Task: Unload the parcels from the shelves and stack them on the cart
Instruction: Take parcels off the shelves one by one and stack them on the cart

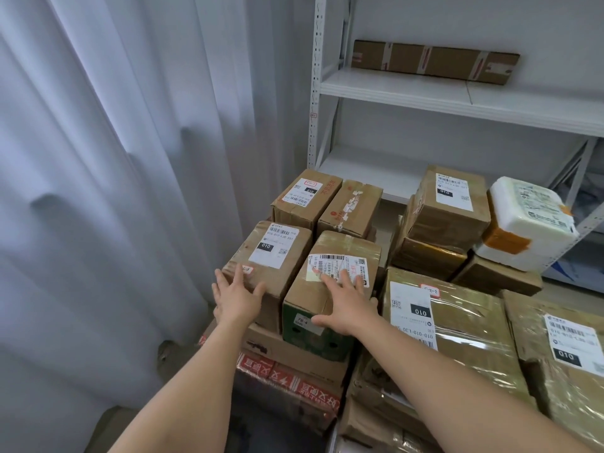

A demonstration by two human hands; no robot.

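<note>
Several taped cardboard parcels are stacked in front of me, the cart under them hidden. My left hand point(236, 297) lies flat with spread fingers on the near corner of a brown box with a white 010 label point(271, 256). My right hand point(346, 304) rests with straight fingers on the neighbouring box with a curled label point(330, 273). A long flat brown parcel point(434, 61) lies on the upper board of the white shelf point(392, 93). The board below it is bare.
Grey curtains point(114, 191) hang close on the left. Two boxes point(327, 204) stand behind the touched pair. On the right sit a large wrapped box point(457, 322), a stacked box point(451, 207) and a white foam box point(529, 223).
</note>
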